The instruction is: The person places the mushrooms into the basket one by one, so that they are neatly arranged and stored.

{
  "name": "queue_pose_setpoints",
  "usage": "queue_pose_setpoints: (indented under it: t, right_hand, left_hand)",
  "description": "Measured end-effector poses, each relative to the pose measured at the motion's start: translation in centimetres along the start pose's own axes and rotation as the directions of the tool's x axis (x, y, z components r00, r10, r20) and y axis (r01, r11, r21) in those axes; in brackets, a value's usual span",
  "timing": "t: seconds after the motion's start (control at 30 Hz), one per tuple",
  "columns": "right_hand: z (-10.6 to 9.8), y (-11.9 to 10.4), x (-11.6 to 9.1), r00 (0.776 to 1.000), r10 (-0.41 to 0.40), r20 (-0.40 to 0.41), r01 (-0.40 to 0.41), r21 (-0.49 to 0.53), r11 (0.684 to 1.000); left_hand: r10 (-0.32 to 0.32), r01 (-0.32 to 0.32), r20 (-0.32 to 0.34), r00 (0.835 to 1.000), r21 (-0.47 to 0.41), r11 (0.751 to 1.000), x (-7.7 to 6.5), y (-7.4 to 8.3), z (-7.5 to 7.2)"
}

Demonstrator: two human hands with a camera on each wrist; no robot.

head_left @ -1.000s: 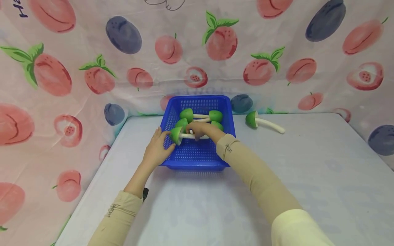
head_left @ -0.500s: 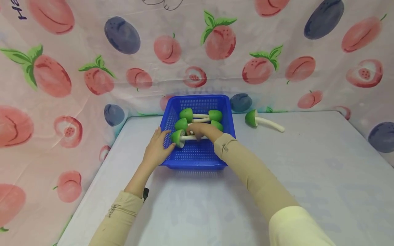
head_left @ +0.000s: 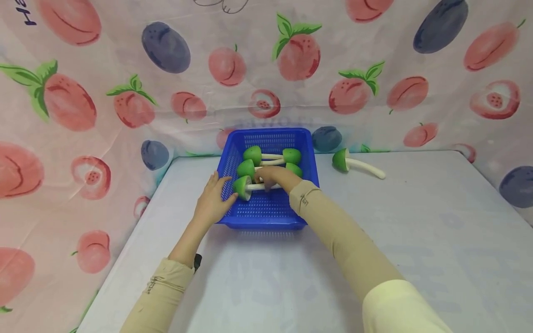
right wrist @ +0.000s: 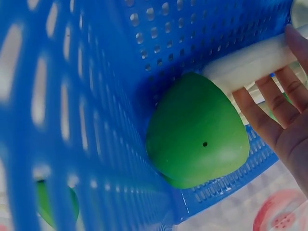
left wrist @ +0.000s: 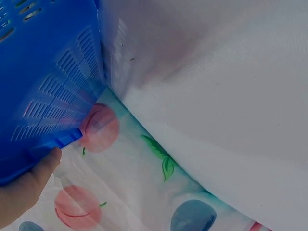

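Note:
A toy mushroom with a green cap (head_left: 242, 188) and a white stem lies across the blue plastic basket (head_left: 262, 224), nearest the front. My right hand (head_left: 270, 176) reaches in from the right and grips its stem (right wrist: 250, 62), thumb on one side and fingertips on the other. Beside that stem in the right wrist view is another mushroom's green cap (right wrist: 197, 132). My left hand (head_left: 211, 203) holds the basket's left rim, its thumb over the inner side. In the left wrist view a finger (left wrist: 45, 166) lies along the rim.
Several more mushrooms, such as one with its cap (head_left: 252, 154) at the back left, lie behind in the basket. A loose mushroom (head_left: 341, 161) rests on the white table (head_left: 416, 240) right of it. A fruit-print cloth (head_left: 266, 55) hangs close behind.
The front mushroom has shifted slightly toward the front of the basket and right, my right hand staying on its stem. My left hand keeps its place on the rim.

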State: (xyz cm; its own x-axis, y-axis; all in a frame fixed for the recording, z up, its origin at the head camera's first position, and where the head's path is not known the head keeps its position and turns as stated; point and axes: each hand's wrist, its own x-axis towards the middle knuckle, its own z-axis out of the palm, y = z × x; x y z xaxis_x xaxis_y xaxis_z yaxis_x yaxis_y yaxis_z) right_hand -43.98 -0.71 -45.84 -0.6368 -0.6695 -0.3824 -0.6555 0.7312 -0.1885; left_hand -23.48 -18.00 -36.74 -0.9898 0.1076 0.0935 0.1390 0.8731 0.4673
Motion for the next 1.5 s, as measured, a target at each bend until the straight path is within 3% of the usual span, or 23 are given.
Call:
queue_pose_setpoints:
  t: [0.07, 0.17, 0.33, 0.5, 0.53, 0.57, 0.73, 0.77, 1.07, 1.3, 1.5]
  right_hand:
    - [0.4, 0.5, 0.6, 1.0, 0.021, 0.008, -0.021, 0.0, 1.0]
    - [-0.3, 0.4, -0.2, 1.0, -0.004, -0.001, 0.004, 0.02, 1.0]
    - [-3.8, -2.2, -4.2, 0.996, -0.033, 0.078, 0.027, 0.08, 0.996]
    - [-5.4, -4.5, -6.9, 0.996, -0.015, 0.083, 0.009, 0.064, 0.998]
    - [-5.3, -4.3, -7.0, 0.997, -0.043, 0.064, 0.039, 0.063, 0.997]
    - [-5.8, -5.4, -8.1, 0.997, -0.002, 0.081, -0.002, 0.044, 0.999]
    - [-7.1, -7.4, -10.8, 0.998, -0.007, 0.065, 0.007, 0.005, 1.0]
    - [-7.6, -8.2, -11.7, 0.996, 0.023, 0.081, -0.023, -0.003, 1.0]
    - [-8.8, -8.8, -12.9, 0.998, -0.048, 0.034, 0.049, -0.014, 0.999]
    - [-9.7, -9.6, -13.8, 0.999, -0.018, 0.034, 0.02, -0.045, 0.999]
    - [-10.3, -10.1, -14.9, 0.998, -0.05, 0.024, 0.052, -0.071, 0.996]
  left_hand:
    - [-0.001, 0.001, 0.004, 1.0, -0.003, 1.0, 0.0, 0.1, 0.0]
    - [0.001, -0.001, 0.003, 1.0, -0.004, 1.0, 0.0, 0.3, 0.0]
    - [-0.001, 0.001, -0.004, 1.0, -0.005, 1.0, 0.0, 0.3, 0.1]
    - [0.003, -0.003, -0.006, 1.0, -0.001, 1.0, 0.1, 0.4, 0.1]
    - [0.004, -0.004, -0.005, 1.0, 0.0, 1.0, 0.1, 0.5, 0.2]
    - [0.007, -0.007, -0.006, 1.0, 0.002, 1.0, 0.1, 0.5, 0.2]
    - [0.011, -0.011, -0.002, 1.0, 0.004, 1.0, 0.1, 0.7, 0.2]
    - [0.011, -0.011, -0.002, 1.0, 0.002, 1.0, 0.1, 0.7, 0.2]
    - [0.011, -0.012, -0.01, 1.0, -0.006, 1.0, 0.3, 1.0, 0.2]
    - [0.007, -0.007, -0.002, 1.0, 0.002, 1.0, 0.1, 0.7, 0.1]
    - [0.001, 0.0, -0.002, 1.0, 0.013, 1.0, 0.1, 0.4, 0.0]
